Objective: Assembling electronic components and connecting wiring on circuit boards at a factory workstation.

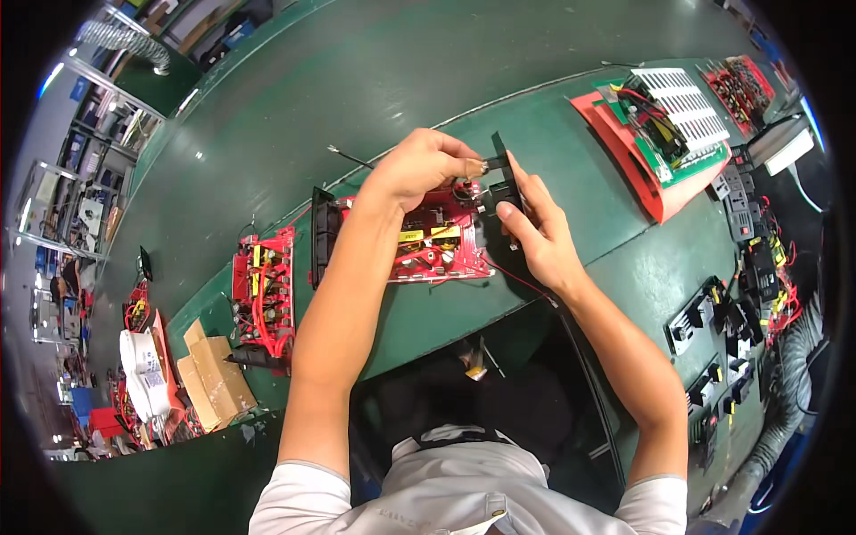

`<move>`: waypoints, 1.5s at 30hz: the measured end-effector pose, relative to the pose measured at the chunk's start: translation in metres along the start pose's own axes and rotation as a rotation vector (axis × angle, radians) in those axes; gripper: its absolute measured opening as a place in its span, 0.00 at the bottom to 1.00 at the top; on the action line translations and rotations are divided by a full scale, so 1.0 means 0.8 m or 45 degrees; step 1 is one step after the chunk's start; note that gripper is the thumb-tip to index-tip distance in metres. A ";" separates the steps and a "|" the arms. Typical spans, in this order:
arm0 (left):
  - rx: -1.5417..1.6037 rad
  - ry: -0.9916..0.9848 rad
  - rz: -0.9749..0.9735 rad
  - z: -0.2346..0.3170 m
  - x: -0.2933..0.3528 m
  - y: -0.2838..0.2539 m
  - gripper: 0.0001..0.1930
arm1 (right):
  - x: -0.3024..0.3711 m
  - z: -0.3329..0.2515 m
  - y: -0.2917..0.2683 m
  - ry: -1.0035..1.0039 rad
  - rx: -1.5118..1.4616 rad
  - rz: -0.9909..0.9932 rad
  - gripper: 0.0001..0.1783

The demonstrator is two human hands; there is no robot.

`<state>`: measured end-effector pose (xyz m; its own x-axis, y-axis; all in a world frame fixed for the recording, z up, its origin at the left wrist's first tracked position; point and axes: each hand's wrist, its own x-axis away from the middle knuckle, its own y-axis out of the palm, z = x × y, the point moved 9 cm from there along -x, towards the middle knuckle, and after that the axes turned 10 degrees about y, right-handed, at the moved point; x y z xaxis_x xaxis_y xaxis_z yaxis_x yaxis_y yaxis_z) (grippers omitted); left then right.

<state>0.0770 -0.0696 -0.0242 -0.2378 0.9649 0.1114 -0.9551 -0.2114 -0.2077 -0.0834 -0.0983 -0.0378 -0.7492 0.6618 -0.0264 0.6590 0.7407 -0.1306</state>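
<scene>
A red circuit board (pixel 446 265) with yellow parts and wires lies on the green bench before me. At its left end stands a black panel (pixel 323 234). My right hand (pixel 539 219) grips a black end panel (pixel 501 185) at the board's right end, thumb on its face and fingers behind. Over the board's far right corner, my left hand (pixel 426 169) pinches something small against the panel's upper part; I cannot make out what it is. A thin red wire (pixel 526 283) runs from the board toward the bench's near edge.
Left of the board sits another populated red board (pixel 263 290), with a cardboard box (pixel 214 379) beyond it. A green board with a white slotted cover (pixel 679 111) rests on red sheets (pixel 615 147) at right. Black parts (pixel 713 312) and power sockets (pixel 738 209) line the right side.
</scene>
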 end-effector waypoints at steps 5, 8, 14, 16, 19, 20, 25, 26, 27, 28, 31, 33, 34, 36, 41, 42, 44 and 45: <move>-0.492 0.363 0.193 0.023 0.003 -0.018 0.19 | -0.009 0.014 -0.001 0.124 -0.329 0.010 0.31; -1.320 0.435 0.812 0.080 0.063 -0.103 0.25 | -0.011 0.027 -0.016 0.259 -0.533 0.066 0.31; -0.136 0.033 0.591 -0.010 0.076 -0.196 0.28 | -0.027 0.040 -0.016 0.267 -0.679 0.030 0.32; -0.082 0.100 0.607 0.010 0.074 -0.173 0.26 | -0.028 0.043 -0.014 0.296 -0.742 0.002 0.31; 0.037 0.354 0.430 0.043 0.064 -0.126 0.23 | -0.027 0.039 -0.012 0.336 -0.922 -0.073 0.27; -0.076 0.349 0.408 0.051 0.059 -0.102 0.19 | -0.030 0.043 -0.016 0.333 -0.958 -0.102 0.25; -1.010 0.853 0.224 0.086 0.061 0.002 0.11 | -0.033 0.048 -0.009 0.324 -0.994 -0.133 0.21; -1.061 0.838 0.191 0.081 0.061 0.017 0.11 | -0.033 0.049 -0.009 0.320 -0.963 -0.127 0.21; -1.112 0.817 0.159 0.072 0.060 0.031 0.11 | -0.032 0.051 -0.010 0.321 -0.943 -0.112 0.21; -1.059 0.809 0.156 0.064 0.057 0.037 0.09 | -0.032 0.053 -0.010 0.323 -0.923 -0.097 0.22; -1.037 0.821 0.236 0.060 0.060 0.036 0.08 | -0.030 0.046 -0.008 0.292 -0.872 -0.072 0.22; -1.065 0.874 0.241 0.063 0.061 0.040 0.07 | -0.028 0.041 -0.008 0.284 -0.806 -0.043 0.24; -1.104 0.903 0.247 0.066 0.063 0.042 0.07 | -0.027 0.040 -0.007 0.289 -0.808 -0.041 0.24; -1.143 0.931 0.250 0.067 0.063 0.044 0.07 | -0.028 0.035 -0.003 0.271 -0.688 -0.069 0.25; -1.189 0.990 0.232 0.066 0.065 0.047 0.08 | -0.024 0.026 0.006 0.163 -0.670 -0.068 0.34; -1.095 0.953 0.239 0.064 0.065 0.044 0.08 | -0.024 0.027 0.007 0.166 -0.671 -0.064 0.34; -1.130 0.960 0.237 0.066 0.066 0.048 0.08 | -0.021 0.025 0.005 0.119 -0.569 -0.010 0.35; -1.168 0.967 0.239 0.066 0.067 0.049 0.08 | -0.022 0.027 0.004 0.103 -0.478 0.022 0.36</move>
<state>0.0173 -0.0347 0.0250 0.0995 0.8415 -0.5310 -0.3623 -0.4664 -0.8070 -0.0699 -0.1099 -0.0592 -0.7401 0.6703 0.0545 0.6611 0.7103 0.2416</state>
